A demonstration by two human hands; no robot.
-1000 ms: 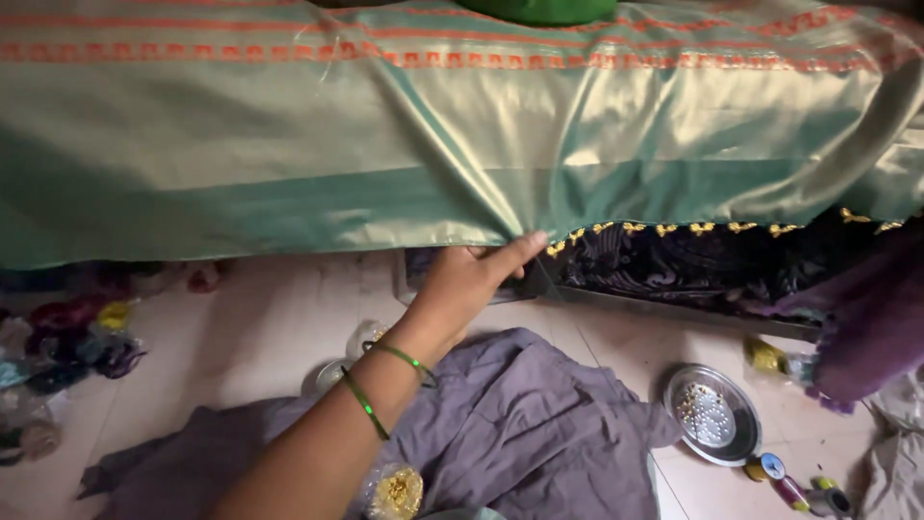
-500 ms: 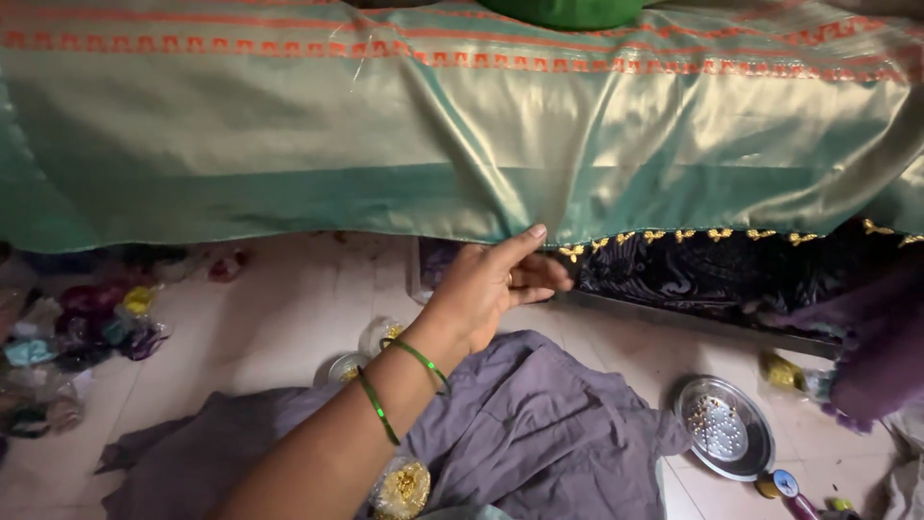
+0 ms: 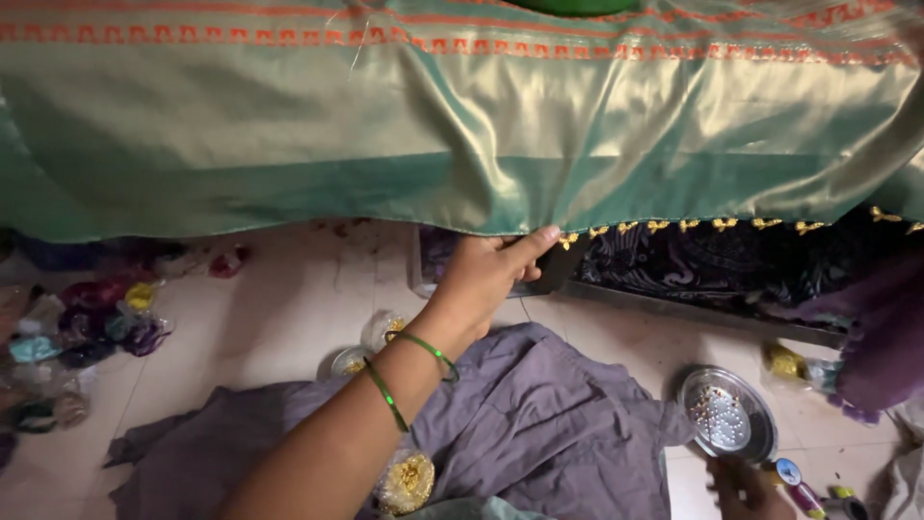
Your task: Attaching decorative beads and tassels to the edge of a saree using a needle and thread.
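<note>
Left hand (image 3: 486,279) grip pinching green cloth (image 3: 462,144) hem; bare floor (image 3: 289,308) below; right unclear.

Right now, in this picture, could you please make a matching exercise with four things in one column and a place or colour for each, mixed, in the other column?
Things:
1. left hand
2. bangles
3. steel plate
4. grey garment

Descriptions:
A. green, around the wrist
B. spread on the floor under the forearm
C. at the lower edge of the green silk cloth
D. round, on the floor at the lower right, with small beads in it

Pairs: 1-C, 2-A, 3-D, 4-B
</note>
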